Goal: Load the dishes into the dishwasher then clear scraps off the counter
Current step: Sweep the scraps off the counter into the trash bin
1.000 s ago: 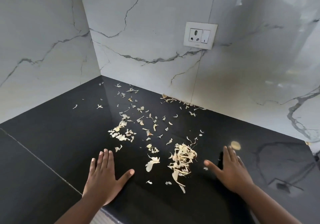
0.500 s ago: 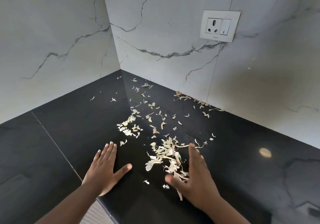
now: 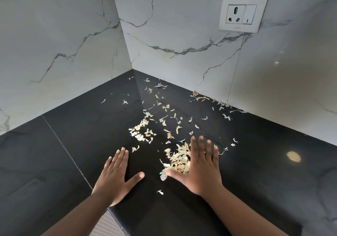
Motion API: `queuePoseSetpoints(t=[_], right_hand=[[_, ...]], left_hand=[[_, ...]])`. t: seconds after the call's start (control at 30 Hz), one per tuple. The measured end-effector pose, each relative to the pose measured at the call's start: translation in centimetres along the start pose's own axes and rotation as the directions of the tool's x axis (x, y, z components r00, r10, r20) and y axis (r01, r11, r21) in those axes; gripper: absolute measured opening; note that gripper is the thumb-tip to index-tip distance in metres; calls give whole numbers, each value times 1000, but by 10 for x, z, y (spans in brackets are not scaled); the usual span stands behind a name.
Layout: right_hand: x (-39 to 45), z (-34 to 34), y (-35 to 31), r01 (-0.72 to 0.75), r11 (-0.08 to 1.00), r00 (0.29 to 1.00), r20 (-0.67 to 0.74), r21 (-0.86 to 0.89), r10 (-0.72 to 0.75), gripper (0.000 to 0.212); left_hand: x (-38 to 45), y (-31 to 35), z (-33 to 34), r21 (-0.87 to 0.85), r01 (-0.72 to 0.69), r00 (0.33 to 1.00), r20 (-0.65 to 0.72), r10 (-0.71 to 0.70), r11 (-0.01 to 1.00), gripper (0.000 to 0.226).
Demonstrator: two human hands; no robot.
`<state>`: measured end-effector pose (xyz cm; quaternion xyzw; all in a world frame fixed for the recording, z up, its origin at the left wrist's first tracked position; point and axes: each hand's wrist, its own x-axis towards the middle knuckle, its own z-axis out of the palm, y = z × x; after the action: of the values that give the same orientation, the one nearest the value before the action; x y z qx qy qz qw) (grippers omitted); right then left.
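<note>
Pale, papery scraps lie scattered over the black counter [image 3: 73,126] from the corner toward me. The thickest pile of scraps [image 3: 177,160] sits against the thumb side of my right hand [image 3: 202,168], which lies flat with straight, spread fingers and touches the pile. A smaller cluster of scraps [image 3: 141,132] lies farther back on the left. My left hand [image 3: 116,175] rests flat on the counter near its inner front edge, fingers straight and thumb out, holding nothing. One loose scrap [image 3: 160,192] lies between the two hands.
White marble walls meet in a corner [image 3: 131,68] behind the counter. A white socket and switch plate [image 3: 243,13] is on the right wall. More scraps [image 3: 218,102] line the foot of that wall. A seam [image 3: 62,144] crosses the counter at left.
My right hand swept leftward from the right side into the pile and pushed the scraps together. My left hand stayed flat in place. The view shifted toward the corner.
</note>
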<state>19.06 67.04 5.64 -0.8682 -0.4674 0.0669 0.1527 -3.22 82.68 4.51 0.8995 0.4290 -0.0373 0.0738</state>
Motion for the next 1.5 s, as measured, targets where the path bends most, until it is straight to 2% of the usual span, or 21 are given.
queuePoseSetpoints(t=[0.1, 0.17, 0.23, 0.27, 0.3, 0.37, 0.43, 0.57, 0.67, 0.7, 0.77, 0.83, 0.9, 0.93, 1.0, 1.07, 1.13, 1.27, 1.33, 1.43, 1.5], right_hand=[[-1, 2, -8, 92, 996, 989, -119, -6, -92, 122], [-19, 5, -21, 299, 954, 950, -87, -15, -299, 105], [-40, 16, -33, 577, 812, 816, 10, -86, -578, 86], [-49, 21, -36, 668, 735, 744, 76, -117, -664, 78], [-53, 25, -37, 722, 678, 692, 123, -136, -712, 72], [-49, 30, -32, 757, 636, 653, 135, -150, -745, 67], [-32, 28, -21, 748, 641, 662, 121, -174, -739, 62], [-3, 10, 3, 655, 704, 748, 107, -275, -655, 54], [6, -7, 24, 573, 778, 801, -24, -257, -598, 52], [10, -15, 35, 507, 825, 839, -76, -251, -539, 56], [25, -34, 72, 301, 934, 935, -136, -191, -328, 75], [38, -49, 118, 15, 993, 997, -70, -120, -24, 102], [44, -57, 147, -200, 975, 976, 65, -92, 207, 125], [45, -57, 151, -230, 967, 964, 113, -106, 242, 131], [43, -49, 143, -183, 970, 966, 153, -157, 207, 136], [38, -38, 117, -69, 987, 980, 173, -147, 95, 129], [31, -26, 81, 39, 995, 982, 188, -86, -23, 122], [15, -1, 13, 162, 985, 961, 215, 60, -171, 127], [10, 1, -4, 161, 965, 953, 222, 208, -207, 122], [4, -10, 2, -4, 846, 976, 187, 533, -113, 116], [-1, -16, 21, -31, 854, 994, 108, 519, -29, 114]], left_hand=[[0, 0, 0, -23, 0, 1000, -5, 0, 1000, 119], [1, -1, -1, -35, -2, 1000, -14, 2, 999, 119], [1, -1, -1, -47, -7, 1000, -22, 6, 999, 120], [1, -1, -1, -57, -10, 1000, -26, 8, 998, 120], [1, -1, -1, -69, -11, 1000, -29, 9, 998, 120], [0, -1, -1, -88, -15, 999, -33, 12, 996, 119], [0, -2, -1, -94, -16, 999, -33, 13, 995, 119], [0, -4, -2, -105, -21, 999, -33, 18, 994, 119], [-1, -3, -2, -114, -20, 999, -42, 16, 993, 120], [-1, -2, -2, -116, -19, 999, -41, 14, 993, 120], [0, -1, -2, -113, -18, 999, -42, 13, 993, 120], [0, -1, -2, -101, -18, 999, -41, 14, 995, 119], [1, -2, -1, -88, -18, 999, -37, 15, 996, 117], [1, -2, -1, -81, -17, 999, -34, 14, 997, 117], [1, -2, -1, -79, -19, 999, -33, 17, 997, 115], [1, -1, -1, -84, -21, 999, -34, 18, 996, 115], [1, -1, -1, -75, -22, 999, -32, 19, 997, 116], [1, -2, -2, -93, -17, 999, -31, 14, 996, 117], [0, -2, -2, -95, -20, 999, -36, 16, 995, 118], [0, -1, -2, -93, -22, 999, -42, 18, 995, 118], [1, -2, -2, -95, -22, 999, -45, 18, 995, 118]])
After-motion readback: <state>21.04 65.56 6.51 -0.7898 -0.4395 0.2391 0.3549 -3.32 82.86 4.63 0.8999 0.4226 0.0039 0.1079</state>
